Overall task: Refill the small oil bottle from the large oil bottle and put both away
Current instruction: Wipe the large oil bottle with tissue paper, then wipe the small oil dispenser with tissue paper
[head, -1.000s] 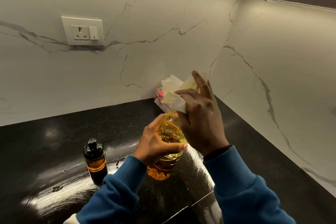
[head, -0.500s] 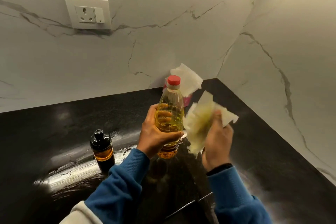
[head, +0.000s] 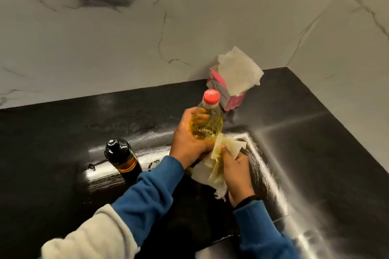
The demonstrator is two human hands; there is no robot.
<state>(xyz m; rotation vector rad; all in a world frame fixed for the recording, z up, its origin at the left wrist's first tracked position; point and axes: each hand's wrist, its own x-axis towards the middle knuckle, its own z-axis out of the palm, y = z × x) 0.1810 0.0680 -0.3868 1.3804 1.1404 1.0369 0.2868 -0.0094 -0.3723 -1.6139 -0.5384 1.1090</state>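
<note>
Small oil bottle (head: pixel 122 154): stands capped on the counter (head: pixel 315 143), well left of both hands, untouched. Looks glass w/ smooth sides, prob. slick if oily, so take it round the body, not the cap.

Left hand (head: pixel 187 143) wraps the large oil bottle (head: pixel 207 126) mid-body; red cap on. Soft plastic, fairly full, so heavy-ish and squeezable.

Right hand (head: pixel 237 172), just beside it, pinches a crumpled tissue (head: pixel 212 172) against the bottle's base.

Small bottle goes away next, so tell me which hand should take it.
Probably the left hand: the small bottle stands on its side, though it must first release the large bottle. The right hand grips a tissue.
</note>
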